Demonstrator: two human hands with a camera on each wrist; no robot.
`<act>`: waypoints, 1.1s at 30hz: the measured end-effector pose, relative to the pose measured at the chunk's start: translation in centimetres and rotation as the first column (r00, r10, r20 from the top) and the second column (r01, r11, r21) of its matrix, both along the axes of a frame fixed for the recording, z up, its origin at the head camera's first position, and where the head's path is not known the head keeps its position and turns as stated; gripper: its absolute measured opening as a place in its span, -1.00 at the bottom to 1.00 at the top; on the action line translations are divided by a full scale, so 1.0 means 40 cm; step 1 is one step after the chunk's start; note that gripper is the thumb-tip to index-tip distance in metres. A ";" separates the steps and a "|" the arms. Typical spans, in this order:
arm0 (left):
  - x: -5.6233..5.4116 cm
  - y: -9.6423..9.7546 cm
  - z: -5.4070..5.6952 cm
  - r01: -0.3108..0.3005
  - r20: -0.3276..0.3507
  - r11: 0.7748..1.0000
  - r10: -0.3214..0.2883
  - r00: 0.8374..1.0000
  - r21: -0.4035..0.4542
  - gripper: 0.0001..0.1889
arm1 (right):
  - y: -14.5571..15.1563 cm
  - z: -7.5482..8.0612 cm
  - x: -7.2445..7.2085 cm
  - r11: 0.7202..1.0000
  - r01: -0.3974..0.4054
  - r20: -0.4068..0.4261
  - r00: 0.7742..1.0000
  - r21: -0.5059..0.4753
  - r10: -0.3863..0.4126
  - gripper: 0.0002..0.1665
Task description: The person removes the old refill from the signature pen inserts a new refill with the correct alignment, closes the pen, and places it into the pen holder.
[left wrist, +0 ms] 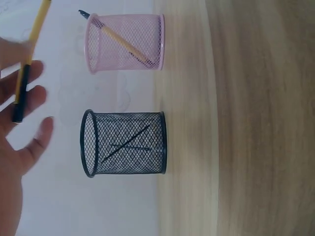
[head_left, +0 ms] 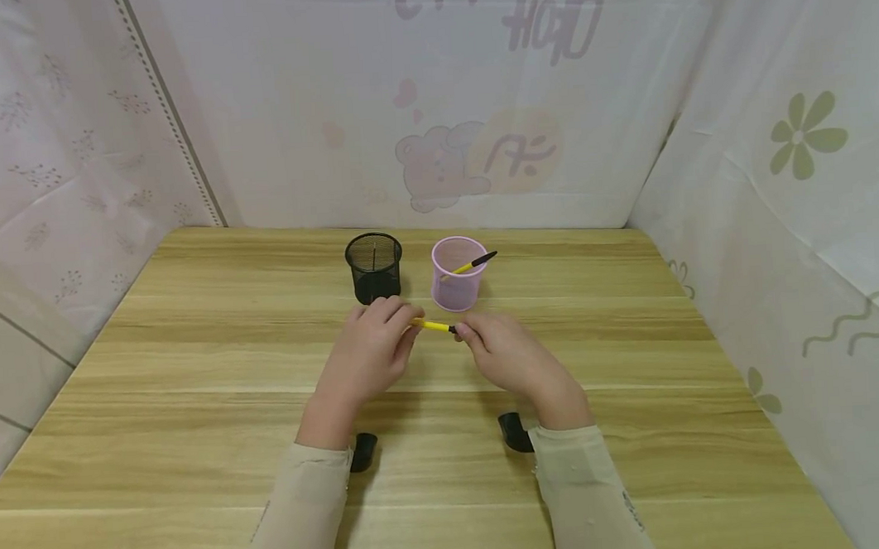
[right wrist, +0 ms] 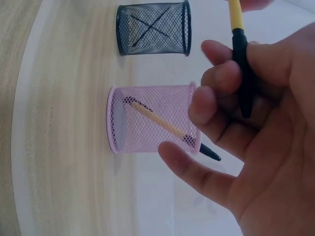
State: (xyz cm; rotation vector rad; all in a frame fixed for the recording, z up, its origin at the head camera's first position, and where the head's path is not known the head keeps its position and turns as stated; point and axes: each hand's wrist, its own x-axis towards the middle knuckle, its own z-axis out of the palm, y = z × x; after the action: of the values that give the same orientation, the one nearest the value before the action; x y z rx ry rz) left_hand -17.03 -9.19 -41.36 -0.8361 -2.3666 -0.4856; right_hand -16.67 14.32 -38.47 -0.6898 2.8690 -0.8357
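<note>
in the middle of the tabletop (head_left: 429, 507), toward its far side, a yellow pen (head_left: 435, 326) hangs level between both hands, clear of the wood. the left hand (head_left: 371, 344) pinches its yellow end, so the pen sits at about three o'clock from that hand; the right hand (head_left: 509, 352) grips the black end between thumb and curled fingers, with the pen at about ten o'clock from it. it looks light and stiff, probably plastic, and is likely hard to break in normal handling. the smooth yellow barrel may slip or roll a little, whereas the ridged black section should give surer purchase, so a thumb-and-finger pinch there seems best. from the pen, a black mesh cup (head_left: 378, 289) stands between ten and eleven o'clock, and a pink mesh cup (head_left: 455, 293) at one o'clock, with a second pen (head_left: 469, 266) leaning inside it.
</note>
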 end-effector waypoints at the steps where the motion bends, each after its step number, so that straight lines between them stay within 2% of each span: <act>1: 0.000 0.001 0.000 0.005 -0.025 1.000 -0.005 1.000 0.004 -0.83 | 0.000 0.001 0.001 1.000 0.006 0.010 1.000 0.000 -0.006 -0.63; 4: 0.001 0.003 0.004 0.021 -0.074 1.000 -0.020 0.997 0.020 -0.78 | 0.000 0.006 0.005 1.000 0.024 0.041 0.999 -0.001 -0.024 -0.58; 7: 0.000 0.003 0.003 0.022 -0.082 0.999 -0.020 0.996 0.029 -0.82 | 0.001 0.009 0.006 1.000 0.028 0.046 0.999 -0.003 -0.027 -0.57; 15: -0.003 -0.006 -0.006 0.004 -0.054 1.000 -0.003 0.999 0.026 -0.89 | 0.004 0.010 0.004 1.000 0.021 0.033 0.999 -0.010 -0.020 -0.68; 20: -0.003 -0.015 -0.001 -0.018 -0.044 0.999 0.020 0.999 0.044 -0.91 | 0.010 0.007 -0.001 0.998 0.056 0.023 0.998 -0.020 -0.056 -0.78; 27: -0.005 -0.024 -0.002 -0.026 -0.023 0.999 0.027 0.999 0.032 -0.90 | 0.013 0.010 -0.002 0.998 0.054 -0.004 0.999 -0.014 -0.054 -0.79; 33: -0.007 -0.033 0.001 -0.016 -0.007 0.998 0.016 1.000 0.063 -0.92 | 0.018 0.012 -0.002 0.997 0.069 -0.013 0.998 -0.027 -0.069 -0.81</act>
State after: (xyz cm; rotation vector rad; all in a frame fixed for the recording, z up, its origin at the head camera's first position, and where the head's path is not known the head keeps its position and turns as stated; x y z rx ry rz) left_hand -17.32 -10.50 -41.33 -0.7886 -2.3369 -0.5466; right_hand -16.74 15.05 -37.97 -0.6042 2.9146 -0.8824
